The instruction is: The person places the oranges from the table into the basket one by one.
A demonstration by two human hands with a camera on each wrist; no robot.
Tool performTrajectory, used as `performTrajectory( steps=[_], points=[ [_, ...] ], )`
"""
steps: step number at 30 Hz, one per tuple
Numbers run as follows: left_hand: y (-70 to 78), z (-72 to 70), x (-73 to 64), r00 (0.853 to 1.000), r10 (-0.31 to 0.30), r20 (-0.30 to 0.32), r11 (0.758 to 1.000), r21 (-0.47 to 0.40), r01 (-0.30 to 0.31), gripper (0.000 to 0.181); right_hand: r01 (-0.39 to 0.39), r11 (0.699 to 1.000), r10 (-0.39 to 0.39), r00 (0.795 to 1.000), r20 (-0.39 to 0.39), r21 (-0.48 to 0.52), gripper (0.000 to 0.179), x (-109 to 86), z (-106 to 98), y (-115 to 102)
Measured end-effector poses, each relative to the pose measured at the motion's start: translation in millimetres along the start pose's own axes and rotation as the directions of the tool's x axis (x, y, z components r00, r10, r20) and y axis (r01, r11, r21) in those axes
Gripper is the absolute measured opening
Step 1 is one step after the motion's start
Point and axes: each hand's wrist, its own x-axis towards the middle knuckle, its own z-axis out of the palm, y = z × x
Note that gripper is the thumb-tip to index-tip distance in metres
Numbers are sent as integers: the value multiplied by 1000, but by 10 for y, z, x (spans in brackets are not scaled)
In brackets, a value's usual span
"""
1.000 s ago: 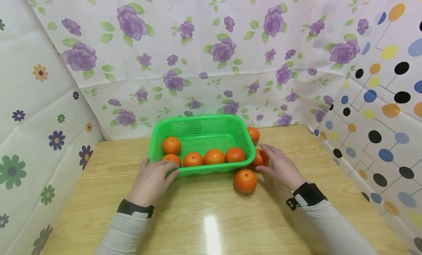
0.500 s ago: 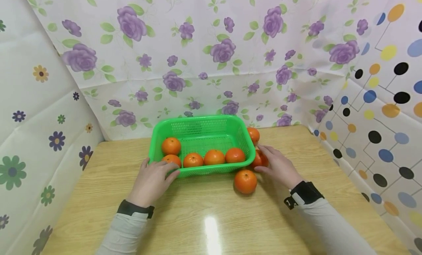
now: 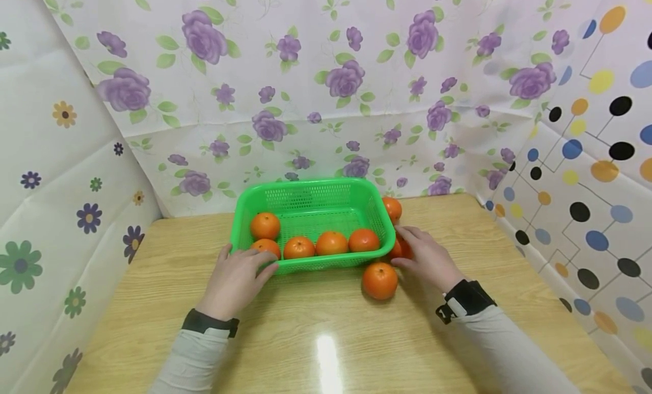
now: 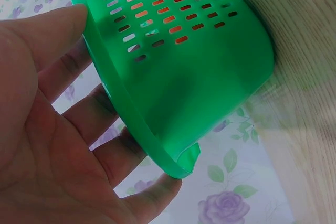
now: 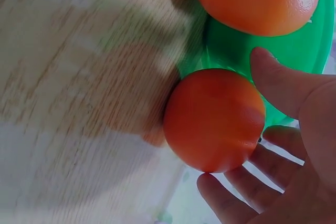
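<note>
basket (image 3: 326, 219) on table (image 3: 285, 337), before backdrop (image 3: 316, 88). five fruits (image 3: 331, 243) in it; three more fruits (image 3: 380, 281) round its right end.

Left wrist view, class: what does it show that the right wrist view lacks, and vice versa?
Only left: the bare left hand holding the green plastic basket; rows of slots with orange behind.
Only right: the bare right hand, an upper round orange fruit and a lower round orange fruit outside the basket.
Both: that basket; pale wood-grain tabletop.

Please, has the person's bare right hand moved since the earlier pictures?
Yes, slightly: in the head view, the bare right hand has shifted left, toward the green plastic basket, judged against the white, purple-flowered backdrop.
</note>
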Motion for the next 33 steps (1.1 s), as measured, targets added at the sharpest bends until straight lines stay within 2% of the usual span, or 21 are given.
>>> performTrajectory(
  steps=[16, 33],
  points=[
    [8, 2, 1, 1000, -1, 0, 1000, 1, 1, 17, -27, 1000, 27, 999, -23, -14, 66, 47, 79, 59],
    [15, -10, 0, 1000, -11, 9, 1000, -3, 11, 16, -59, 998, 59, 998, -18, -8, 66, 57, 88, 114]
  ],
)
